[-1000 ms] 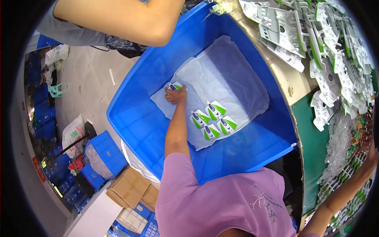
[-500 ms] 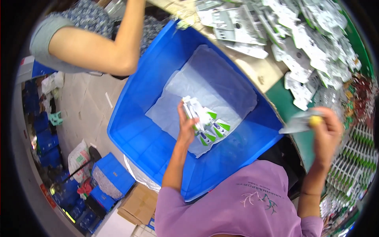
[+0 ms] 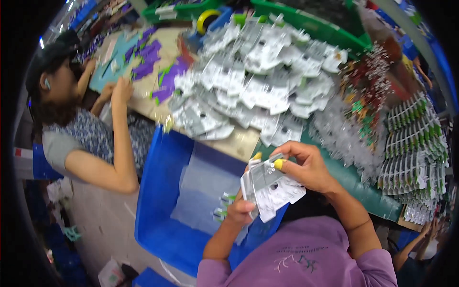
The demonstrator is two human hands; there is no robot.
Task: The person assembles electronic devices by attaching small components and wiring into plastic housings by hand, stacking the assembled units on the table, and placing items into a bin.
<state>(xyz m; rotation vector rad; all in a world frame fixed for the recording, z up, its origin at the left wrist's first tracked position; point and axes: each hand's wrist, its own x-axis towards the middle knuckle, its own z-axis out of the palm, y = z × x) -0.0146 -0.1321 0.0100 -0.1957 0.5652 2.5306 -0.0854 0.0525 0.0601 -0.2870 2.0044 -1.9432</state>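
Note:
Over the near side of a blue bin (image 3: 153,225), I hold a white and grey moulded plastic part (image 3: 277,191) with a dark round hole. My left hand (image 3: 240,211) grips its lower left edge, thumb in front. My right hand (image 3: 306,170), with yellow covers on the thumb and a fingertip, pinches the part's grey upper edge. Whether the grey piece is separate from the white one, I cannot tell. Several white and green parts (image 3: 222,206) lie on a pale sheet (image 3: 196,191) in the bin, partly hidden behind my left hand.
A heap of white and grey parts (image 3: 258,81) covers the bench beyond. Right of it lie clear small pieces (image 3: 339,134) and stacked rows of white-green parts (image 3: 411,153). At left a co-worker (image 3: 91,148) handles pieces near purple parts (image 3: 148,60). Green trays (image 3: 311,21) stand behind.
The view has shifted up toward the bench. My left hand has left the bin's inside and now holds a white part. My right hand has come in from the right to meet it.

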